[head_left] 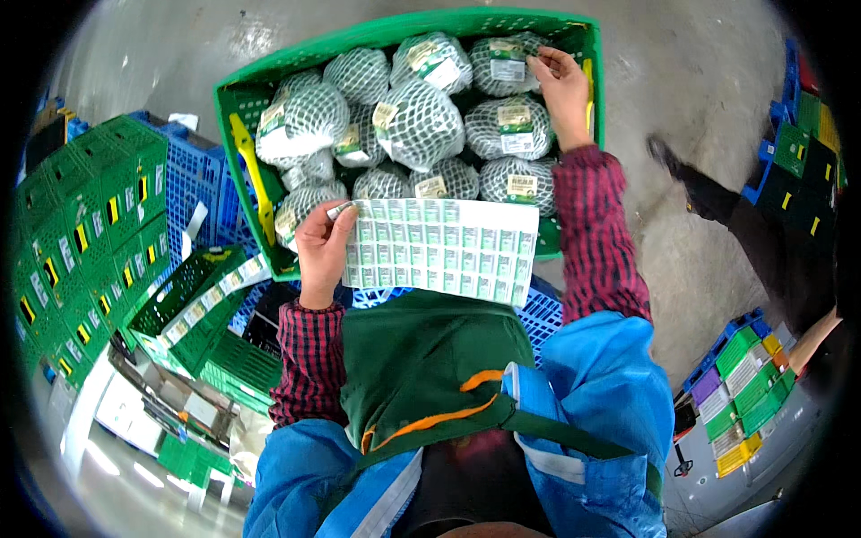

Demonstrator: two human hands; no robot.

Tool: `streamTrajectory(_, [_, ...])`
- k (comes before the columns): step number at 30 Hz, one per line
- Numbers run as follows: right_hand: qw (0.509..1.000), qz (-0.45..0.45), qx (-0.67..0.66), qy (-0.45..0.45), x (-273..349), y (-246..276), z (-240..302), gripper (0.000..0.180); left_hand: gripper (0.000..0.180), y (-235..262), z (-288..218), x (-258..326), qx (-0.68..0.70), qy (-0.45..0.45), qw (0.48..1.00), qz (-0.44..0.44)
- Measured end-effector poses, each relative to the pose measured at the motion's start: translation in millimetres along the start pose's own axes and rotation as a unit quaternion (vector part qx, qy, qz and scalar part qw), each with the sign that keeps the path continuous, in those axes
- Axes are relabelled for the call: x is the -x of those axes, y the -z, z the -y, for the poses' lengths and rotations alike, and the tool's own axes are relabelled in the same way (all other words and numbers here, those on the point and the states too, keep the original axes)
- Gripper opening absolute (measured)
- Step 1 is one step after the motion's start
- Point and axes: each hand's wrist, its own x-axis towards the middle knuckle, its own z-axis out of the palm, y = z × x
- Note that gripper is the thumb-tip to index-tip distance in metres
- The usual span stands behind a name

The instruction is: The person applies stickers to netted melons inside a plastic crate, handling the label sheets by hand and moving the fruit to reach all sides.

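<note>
My left hand (323, 247) grips the left edge of a white sheet of stickers (439, 247), set in rows of small green-and-white labels. The sheet is held in front of my apron, over the near rim of a green plastic crate (404, 25). Inside the crate lie several round dark fruits in white foam nets (419, 125), many with labels on top. My right hand (563, 90) reaches to the far right fruit (508, 65), its thumb and fingers pinched at the side of that fruit's label. Whatever is between those fingertips is too small to make out.
Yellow handles (251, 175) mark the crate's ends. Stacked green crates (94, 233) stand at the left, beside blue crates (193, 175). A tilted green crate (193, 305) has a strip of labels hanging along it. At the right, a person's dark-clothed leg (744, 224) is near more stacked crates (740, 386).
</note>
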Motion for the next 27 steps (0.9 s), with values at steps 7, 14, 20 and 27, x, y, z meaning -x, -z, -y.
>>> streamTrajectory(7, [0.859,0.472,0.161,0.115,137,-2,129,0.023,0.013,-16,-20,27,-0.096,-0.010,0.995,0.019])
streamTrajectory(14, [0.887,0.361,0.244,0.154,186,4,123,0.021,0.018,-23,-10,36,-0.015,0.056,0.998,-0.004])
streamTrajectory(20, [0.905,0.328,0.237,0.129,215,14,110,0.018,0.018,-25,4,48,0.033,0.117,0.992,0.026])
streamTrajectory(27, [0.893,0.317,0.259,0.185,243,28,94,0.014,0.017,-31,17,53,0.052,0.218,0.973,0.054])
